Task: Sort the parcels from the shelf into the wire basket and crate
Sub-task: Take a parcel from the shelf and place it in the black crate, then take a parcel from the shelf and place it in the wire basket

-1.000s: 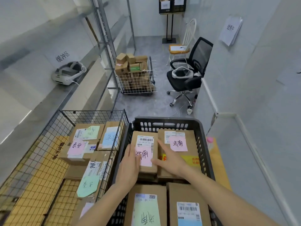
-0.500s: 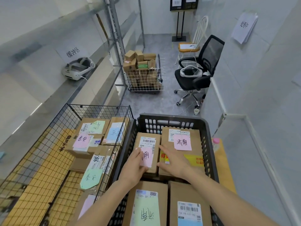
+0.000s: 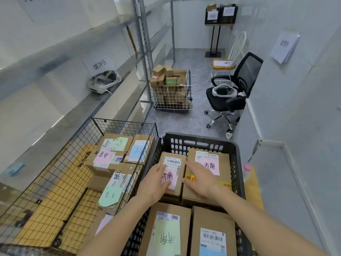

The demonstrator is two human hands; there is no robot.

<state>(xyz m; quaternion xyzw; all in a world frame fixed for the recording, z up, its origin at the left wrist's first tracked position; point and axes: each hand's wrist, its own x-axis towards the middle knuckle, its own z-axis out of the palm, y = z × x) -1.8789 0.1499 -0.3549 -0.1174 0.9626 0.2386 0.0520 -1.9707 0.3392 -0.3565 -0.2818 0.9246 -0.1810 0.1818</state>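
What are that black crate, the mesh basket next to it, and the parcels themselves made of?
The black crate looks like moulded plastic, matte, with slotted walls. The wire basket seems to be thin metal wire in a grid, dark-coated. The parcel under the left hand looks like plain brown cardboard with paper labels; the right hand rests on a similar one.

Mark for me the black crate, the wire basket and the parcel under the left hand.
black crate [image 3: 200, 143], head view, on its far slotted wall.
wire basket [image 3: 118, 124], head view, on its far top rim.
parcel [image 3: 180, 177], head view, on the bare cardboard beside its pink note.
left hand [image 3: 154, 183], head view, on its back.
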